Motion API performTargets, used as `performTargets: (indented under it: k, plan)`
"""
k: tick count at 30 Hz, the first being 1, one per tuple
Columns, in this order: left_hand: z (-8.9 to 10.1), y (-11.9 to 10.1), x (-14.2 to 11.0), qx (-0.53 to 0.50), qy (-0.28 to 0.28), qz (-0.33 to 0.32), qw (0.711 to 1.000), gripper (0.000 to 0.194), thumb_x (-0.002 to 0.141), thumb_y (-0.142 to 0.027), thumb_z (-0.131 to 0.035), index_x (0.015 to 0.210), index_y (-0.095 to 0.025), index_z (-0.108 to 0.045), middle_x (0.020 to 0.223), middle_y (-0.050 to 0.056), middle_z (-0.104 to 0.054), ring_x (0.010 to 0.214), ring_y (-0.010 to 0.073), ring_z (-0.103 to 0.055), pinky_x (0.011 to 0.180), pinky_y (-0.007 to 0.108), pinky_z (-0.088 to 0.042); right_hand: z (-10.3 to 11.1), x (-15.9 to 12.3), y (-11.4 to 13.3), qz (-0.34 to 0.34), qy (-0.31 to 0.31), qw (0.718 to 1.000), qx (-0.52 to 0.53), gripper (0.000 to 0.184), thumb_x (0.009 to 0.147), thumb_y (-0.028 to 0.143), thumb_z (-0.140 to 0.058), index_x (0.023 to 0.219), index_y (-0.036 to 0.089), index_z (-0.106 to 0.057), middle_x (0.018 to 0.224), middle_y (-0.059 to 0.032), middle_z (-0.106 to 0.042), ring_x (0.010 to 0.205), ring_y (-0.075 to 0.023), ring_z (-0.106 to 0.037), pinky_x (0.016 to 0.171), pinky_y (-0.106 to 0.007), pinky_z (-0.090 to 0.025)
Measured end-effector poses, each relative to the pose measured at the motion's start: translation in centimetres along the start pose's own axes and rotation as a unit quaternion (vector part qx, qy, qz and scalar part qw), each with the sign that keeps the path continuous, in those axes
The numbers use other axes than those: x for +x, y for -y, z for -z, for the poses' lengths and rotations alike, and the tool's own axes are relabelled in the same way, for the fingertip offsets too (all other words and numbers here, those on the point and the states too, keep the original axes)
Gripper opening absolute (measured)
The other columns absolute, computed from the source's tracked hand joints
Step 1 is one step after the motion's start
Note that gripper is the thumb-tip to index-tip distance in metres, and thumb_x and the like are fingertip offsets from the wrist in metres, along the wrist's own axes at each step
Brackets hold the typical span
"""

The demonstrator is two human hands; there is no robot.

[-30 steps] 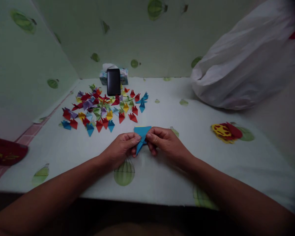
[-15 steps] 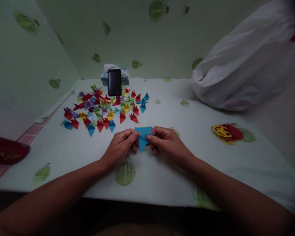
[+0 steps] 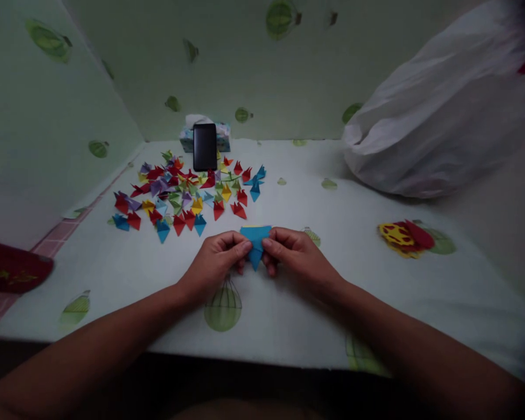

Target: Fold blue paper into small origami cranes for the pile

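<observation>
A folded blue paper piece (image 3: 255, 240) with a thin yellow edge on top is held just above the table (image 3: 289, 303), its point hanging down. My left hand (image 3: 216, 262) pinches its left side with thumb and fingers. My right hand (image 3: 295, 255) pinches its right side the same way. Both hands are closed on the paper and almost touch each other. Beyond them lies a spread of several small folded paper pieces (image 3: 184, 192) in red, blue, yellow, purple and green.
A dark phone (image 3: 205, 146) leans upright against a tissue box (image 3: 221, 137) at the back. A large white plastic bag (image 3: 441, 111) fills the right back. Red and yellow paper sheets (image 3: 405, 237) lie at right. A dark red object (image 3: 13, 271) sits at the left edge.
The lower tip of the blue paper has been folded in, so the piece is shorter and more compact; my two hands have drawn closer together and slightly up.
</observation>
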State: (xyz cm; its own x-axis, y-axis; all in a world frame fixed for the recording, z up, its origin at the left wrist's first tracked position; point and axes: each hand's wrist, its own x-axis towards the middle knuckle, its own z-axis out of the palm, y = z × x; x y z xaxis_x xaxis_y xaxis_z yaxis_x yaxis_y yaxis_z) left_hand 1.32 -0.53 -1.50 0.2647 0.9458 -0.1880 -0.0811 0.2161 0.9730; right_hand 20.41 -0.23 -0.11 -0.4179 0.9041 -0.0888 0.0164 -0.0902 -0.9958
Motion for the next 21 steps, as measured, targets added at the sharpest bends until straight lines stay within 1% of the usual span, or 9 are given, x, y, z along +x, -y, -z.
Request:
performTargets:
  k: [2,4,7,10,16,21]
  plan:
    - [0.02,0.2,0.13,-0.045,-0.016,0.026,0.999,0.03,0.079,-0.041,-0.08,0.074,-0.016,-0.065,0.054,-0.005,-0.054,0.046,0.0056,-0.044,0.044,0.018,-0.03,-0.02,-0.01,-0.05,0.003,0.014,1.0,0.025,0.034,0.093,0.046,-0.061,0.074,0.018,-0.057,0.064,0.0017,-0.061,0.054,-0.009,-0.055,0.058,-0.025,-0.045]
    - [-0.05,0.23,0.21,-0.081,-0.015,0.041,0.996,0.032,0.075,-0.042,-0.082,0.072,-0.016,-0.064,0.05,-0.006,-0.051,0.043,0.0053,-0.04,0.042,0.018,-0.026,-0.06,-0.01,-0.08,0.004,0.032,0.999,0.04,0.034,0.09,0.048,-0.065,0.076,0.018,-0.056,0.066,0.0019,-0.061,0.054,-0.009,-0.055,0.058,-0.025,-0.045]
    - [-0.27,-0.03,0.24,-0.115,-0.006,0.042,0.993,0.034,0.07,-0.042,-0.087,0.071,-0.015,-0.066,0.051,-0.005,-0.054,0.047,0.0062,-0.044,0.044,0.018,-0.032,-0.12,-0.01,-0.05,-0.001,0.047,0.997,0.053,0.034,0.085,0.047,-0.072,0.077,0.019,-0.055,0.066,0.0031,-0.059,0.054,-0.009,-0.054,0.056,-0.025,-0.044]
    - [-0.46,-0.3,0.25,-0.138,0.002,0.048,0.989,0.036,0.067,-0.041,-0.089,0.071,-0.013,-0.067,0.054,-0.003,-0.055,0.05,0.0067,-0.047,0.048,0.018,-0.036,-0.14,-0.01,0.01,-0.007,0.049,0.997,0.064,0.035,0.085,0.048,-0.073,0.078,0.019,-0.056,0.065,0.0038,-0.059,0.054,-0.0093,-0.054,0.056,-0.025,-0.044]
    - [-0.43,-0.1,0.37,-0.181,0.022,0.065,0.981,0.035,0.068,-0.037,-0.091,0.071,-0.012,-0.067,0.06,-0.003,-0.056,0.053,0.0057,-0.047,0.051,0.018,-0.039,-0.1,0.04,-0.25,-0.003,0.053,0.995,0.087,0.035,0.085,0.049,-0.073,0.079,0.018,-0.058,0.066,0.0035,-0.06,0.055,-0.009,-0.054,0.058,-0.025,-0.044]
    - [-0.45,-0.11,0.33,-0.201,0.04,0.09,0.975,0.033,0.068,-0.034,-0.091,0.07,-0.012,-0.066,0.059,-0.003,-0.054,0.053,0.0055,-0.045,0.051,0.017,-0.039,-0.11,0.1,-0.54,0.002,0.06,0.994,0.089,0.035,0.087,0.049,-0.071,0.078,0.017,-0.059,0.067,0.0025,-0.062,0.056,-0.0092,-0.056,0.06,-0.025,-0.045]
